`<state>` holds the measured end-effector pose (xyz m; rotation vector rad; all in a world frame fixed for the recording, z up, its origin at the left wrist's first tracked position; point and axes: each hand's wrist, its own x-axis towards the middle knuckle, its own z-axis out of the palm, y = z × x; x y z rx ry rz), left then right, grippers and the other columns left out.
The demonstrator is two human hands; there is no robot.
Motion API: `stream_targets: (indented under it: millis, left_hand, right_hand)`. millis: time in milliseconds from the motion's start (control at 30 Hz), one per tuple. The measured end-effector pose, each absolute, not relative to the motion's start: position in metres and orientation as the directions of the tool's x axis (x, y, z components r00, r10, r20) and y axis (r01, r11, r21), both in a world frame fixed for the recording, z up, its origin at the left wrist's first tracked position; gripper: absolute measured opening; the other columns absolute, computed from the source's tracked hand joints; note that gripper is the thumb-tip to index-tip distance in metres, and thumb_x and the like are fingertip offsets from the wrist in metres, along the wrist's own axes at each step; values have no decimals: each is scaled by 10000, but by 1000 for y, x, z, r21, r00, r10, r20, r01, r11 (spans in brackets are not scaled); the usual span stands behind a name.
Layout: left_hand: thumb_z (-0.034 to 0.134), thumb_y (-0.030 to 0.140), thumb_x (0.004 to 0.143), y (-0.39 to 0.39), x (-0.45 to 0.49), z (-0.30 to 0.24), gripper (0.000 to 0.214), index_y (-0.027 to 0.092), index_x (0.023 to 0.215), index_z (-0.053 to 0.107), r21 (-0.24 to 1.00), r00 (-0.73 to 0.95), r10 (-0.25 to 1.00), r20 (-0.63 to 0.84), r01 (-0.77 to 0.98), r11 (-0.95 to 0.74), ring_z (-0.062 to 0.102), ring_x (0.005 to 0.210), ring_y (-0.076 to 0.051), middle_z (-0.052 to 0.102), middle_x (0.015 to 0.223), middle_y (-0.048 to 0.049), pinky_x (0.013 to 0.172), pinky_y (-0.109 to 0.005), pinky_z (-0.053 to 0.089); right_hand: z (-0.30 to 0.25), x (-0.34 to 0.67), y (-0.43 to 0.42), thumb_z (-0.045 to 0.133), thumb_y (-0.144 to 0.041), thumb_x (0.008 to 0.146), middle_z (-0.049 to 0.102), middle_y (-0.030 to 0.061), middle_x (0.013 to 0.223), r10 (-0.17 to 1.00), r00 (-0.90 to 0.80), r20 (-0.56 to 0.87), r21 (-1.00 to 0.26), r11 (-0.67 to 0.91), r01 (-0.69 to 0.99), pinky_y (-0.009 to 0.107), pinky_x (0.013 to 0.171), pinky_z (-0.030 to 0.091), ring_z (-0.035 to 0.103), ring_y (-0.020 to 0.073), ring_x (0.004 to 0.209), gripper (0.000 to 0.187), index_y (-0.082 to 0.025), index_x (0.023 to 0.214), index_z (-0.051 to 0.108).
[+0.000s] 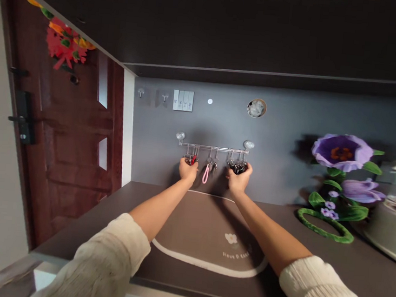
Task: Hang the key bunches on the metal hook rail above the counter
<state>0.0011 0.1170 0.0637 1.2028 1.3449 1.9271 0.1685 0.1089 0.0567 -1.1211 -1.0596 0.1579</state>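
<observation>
A clear hook rail [214, 148] is fixed to the grey back panel by two round mounts, with several keys on its hooks. At its left end my left hand [188, 172] closes around a bunch of keys [192, 159] with a red piece among them. My right hand [239, 180] cups a bunch of dark keys [237, 167] at the right end, thumb and fingers around its sides. Both bunches are still below the hooks; the palms hide part of them. Between my hands hang a pink wrist strap [206, 174] and some small keys [215, 167].
Below lies a brown mat [207, 233] with a pale border on the dark counter [107, 219]. Purple plush flowers [342, 153] and a pale rounded appliance [394, 223] stand at right. A dark shelf [230, 30] overhangs. A red-brown door [74, 155] is at left.
</observation>
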Motion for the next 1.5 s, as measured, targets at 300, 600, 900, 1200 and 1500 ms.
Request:
stream_targets:
  millis: [300,600,900,1200,1500]
  left_hand:
    - [624,225,664,102,-19,92,268,168,880,477,792,-412,679,608,365,-489,592,721,-139,613,812,-40,676,-254,451]
    - [632,207,659,97,-18,130,238,159,847,496,745,-299,688,662,364,-559,548,669,-117,572,747,-12,671,-249,429]
    - [667,282,618,45,-27,95,297,163,830,496,783,44,841,539,341,-520,441,489,-53,507,641,42,501,-195,363]
    - [712,441,504,23,-52,32,459,146,838,603,733,387,879,278,506,-454,526,623,-118,604,723,-10,579,-232,394]
    - [381,546,765,22,-65,22,481,137,646,606,676,85,842,532,556,-484,464,567,-116,543,565,-5,553,-233,318]
  right_hand:
    - [86,165,98,498,-233,646,499,104,1100,611,534,585,-806,514,293,242,551,513,590,131,677,529,-177,1165,409]
    - [124,160,88,499,-178,636,556,57,1007,659,518,546,-830,509,228,238,497,494,588,120,616,518,-225,1145,422]
    - [106,175,47,600,-183,595,546,-30,697,834,214,509,-861,498,103,175,329,392,556,118,493,493,-234,1042,398]
    - [46,198,15,767,-280,493,592,32,886,927,-251,279,-679,375,630,293,686,472,573,159,747,737,-196,1163,473]
    - [78,162,40,612,-389,700,604,123,1034,920,26,391,-640,251,726,332,844,409,567,224,946,472,-138,1092,533]
